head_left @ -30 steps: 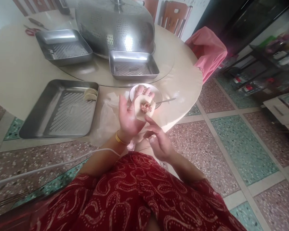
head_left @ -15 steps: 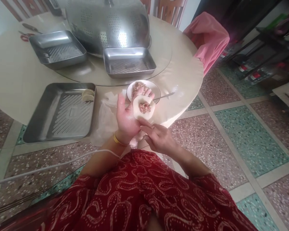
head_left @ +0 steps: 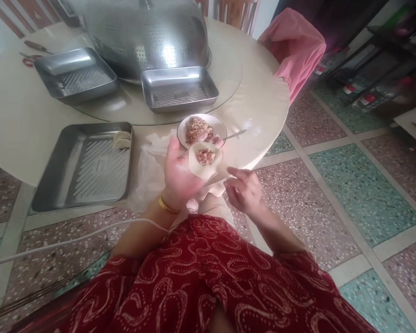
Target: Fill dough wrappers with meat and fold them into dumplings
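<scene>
A round dumpling wrapper (head_left: 198, 169) rests on the fingers of my left hand (head_left: 178, 175), which is held palm up. A small lump of minced filling (head_left: 205, 156) sits in the middle of the wrapper, whose edges are unfolded. My right hand (head_left: 244, 190) is apart from it, to the right, fingers loosely bent and nothing visible in them. Just beyond my left hand stands a white plate (head_left: 215, 121) with a mound of minced filling (head_left: 197, 129). The thin handle of a utensil (head_left: 235, 134) juts over the plate's right rim.
To the left, a large metal tray (head_left: 90, 169) holds a few folded dumplings (head_left: 121, 139). Two smaller metal trays (head_left: 74, 78) (head_left: 180, 92) stand farther back, before a big perforated metal cover (head_left: 149, 37). Crumpled thin sheeting (head_left: 149, 173) lies beside my left hand. A pale cable (head_left: 90, 235) crosses at left.
My right hand has moved away from my left hand, rightward, and its fingers have spread. The wrapper with filling stays on my left hand, now tilted a little. The view has shifted slightly.
</scene>
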A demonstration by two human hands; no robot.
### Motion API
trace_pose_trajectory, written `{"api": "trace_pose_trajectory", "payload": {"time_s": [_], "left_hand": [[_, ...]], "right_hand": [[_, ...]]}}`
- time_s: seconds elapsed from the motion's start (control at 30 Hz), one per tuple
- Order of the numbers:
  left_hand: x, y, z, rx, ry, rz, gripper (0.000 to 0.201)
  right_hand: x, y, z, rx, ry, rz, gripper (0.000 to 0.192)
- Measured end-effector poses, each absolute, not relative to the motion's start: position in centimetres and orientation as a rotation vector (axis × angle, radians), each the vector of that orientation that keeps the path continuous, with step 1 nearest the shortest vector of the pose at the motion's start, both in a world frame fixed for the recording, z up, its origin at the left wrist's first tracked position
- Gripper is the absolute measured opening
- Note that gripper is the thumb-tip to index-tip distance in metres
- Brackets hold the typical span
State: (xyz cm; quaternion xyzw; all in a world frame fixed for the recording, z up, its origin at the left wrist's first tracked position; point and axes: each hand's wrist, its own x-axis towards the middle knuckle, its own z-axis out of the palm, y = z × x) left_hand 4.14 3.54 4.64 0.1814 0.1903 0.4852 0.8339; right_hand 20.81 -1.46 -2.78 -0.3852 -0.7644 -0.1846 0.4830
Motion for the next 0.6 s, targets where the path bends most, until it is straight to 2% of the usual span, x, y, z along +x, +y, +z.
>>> {"api": "trace_pose_trajectory", "payload": {"time_s": [0.3,0.6], "left_hand": [[5.3,2.1,6.0,0.376,0.474,0.871,0.061],[5.4,2.0,5.6,0.36,0.458,0.821,0.052]], "right_hand": [[21.0,0.0,-2.6,-0.902,-1.772,-0.524,0.012],[21.6,0.3,-2.9,-0.881,-1.876,-0.558,0.014]]}}
